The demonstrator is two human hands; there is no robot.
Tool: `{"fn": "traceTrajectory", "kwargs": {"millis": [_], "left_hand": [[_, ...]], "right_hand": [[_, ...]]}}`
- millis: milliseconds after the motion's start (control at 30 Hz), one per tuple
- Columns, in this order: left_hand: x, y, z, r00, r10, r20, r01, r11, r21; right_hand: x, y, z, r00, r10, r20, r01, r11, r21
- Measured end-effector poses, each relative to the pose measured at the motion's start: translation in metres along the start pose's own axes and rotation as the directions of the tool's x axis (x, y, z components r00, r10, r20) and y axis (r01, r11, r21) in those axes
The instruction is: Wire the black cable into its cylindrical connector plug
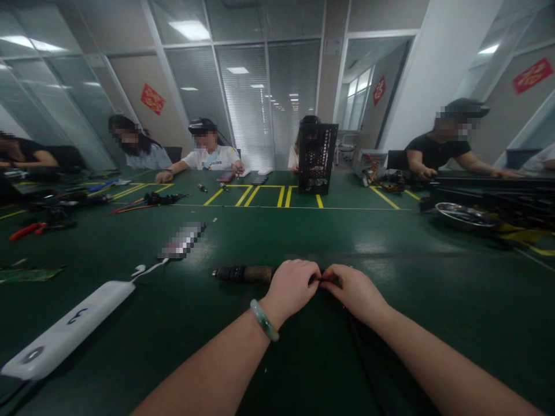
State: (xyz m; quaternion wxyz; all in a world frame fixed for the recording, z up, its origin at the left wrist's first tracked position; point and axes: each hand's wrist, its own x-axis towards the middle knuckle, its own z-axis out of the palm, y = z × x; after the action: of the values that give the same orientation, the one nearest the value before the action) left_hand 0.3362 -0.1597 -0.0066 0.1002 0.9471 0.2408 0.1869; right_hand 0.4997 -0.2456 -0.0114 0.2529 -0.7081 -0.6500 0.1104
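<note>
Both my hands meet at the middle of the green table (390, 300). My left hand (291, 287), with a pale green bangle on the wrist, is closed over the right end of a dark, brownish cylindrical tool (244, 274) that lies flat and points left. My right hand (353, 289) pinches a small dark part where it touches the left hand's fingertips. A dark cable (359, 346) runs from under the right hand toward me. What the fingers pinch is too small to name.
A white power bank (71, 328) with a cable lies at the near left. A black computer case (317, 157) stands at the far centre. Red pliers (30, 229), wires and a metal bowl (463, 215) sit at the sides. Several other people sit around the table.
</note>
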Motion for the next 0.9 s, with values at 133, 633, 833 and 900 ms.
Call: {"fn": "traceTrajectory", "kwargs": {"millis": [133, 633, 833, 900], "left_hand": [[0.0002, 0.0005, 0.0, 1.0, 0.0, -0.006, 0.0, 1.0, -0.004], [-0.0005, -0.0038, 0.0041, 1.0, -0.001, -0.018, 0.0, 1.0, -0.03], [-0.0008, -0.0042, 0.0051, 0.999, 0.024, -0.022, -0.024, 1.0, 0.003], [-0.0005, -0.004, 0.0061, 0.999, 0.022, -0.024, -0.022, 1.0, 0.013]], "right_hand": [[-0.001, -0.0011, -0.0007, 0.999, 0.032, 0.038, -0.035, 0.997, 0.07], [-0.0012, -0.0013, -0.0018, 0.999, 0.027, 0.024, -0.029, 0.994, 0.108], [0.0001, 0.0001, 0.0017, 1.0, 0.022, 0.011, -0.023, 0.994, 0.102], [0.0007, 0.0003, 0.0039, 0.999, 0.029, 0.013, -0.03, 0.993, 0.11]]}}
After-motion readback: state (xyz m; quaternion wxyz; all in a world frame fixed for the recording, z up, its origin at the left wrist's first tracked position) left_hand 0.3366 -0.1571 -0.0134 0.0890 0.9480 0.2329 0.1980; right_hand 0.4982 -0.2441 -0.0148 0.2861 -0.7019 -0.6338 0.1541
